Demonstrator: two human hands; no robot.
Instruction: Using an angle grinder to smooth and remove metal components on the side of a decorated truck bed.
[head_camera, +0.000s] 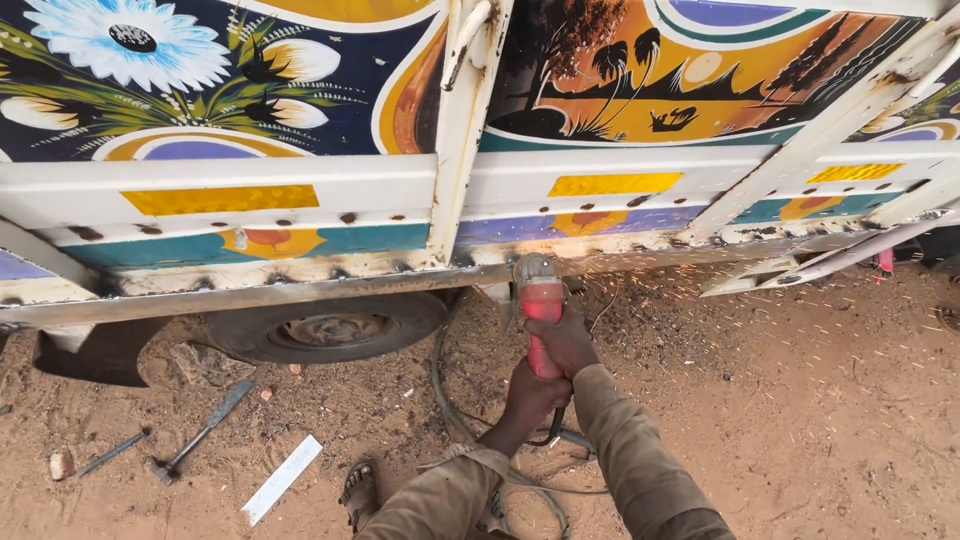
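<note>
Both hands clamped on a red angle grinder (541, 300): right hand (566, 342) on the body, left hand (530, 397) at the rear grip. Its head touches the lower steel rail (300, 290) of a painted truck body (300, 100), sparks (680, 262) flying rightward. A hammer (200, 432) and white strip (282, 478) lie on the dirt ground (800, 420).

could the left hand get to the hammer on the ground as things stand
Probably not right away: the left hand is wrapped round the red angle grinder, and the hammer lies well off to the left on open dirt.
</note>
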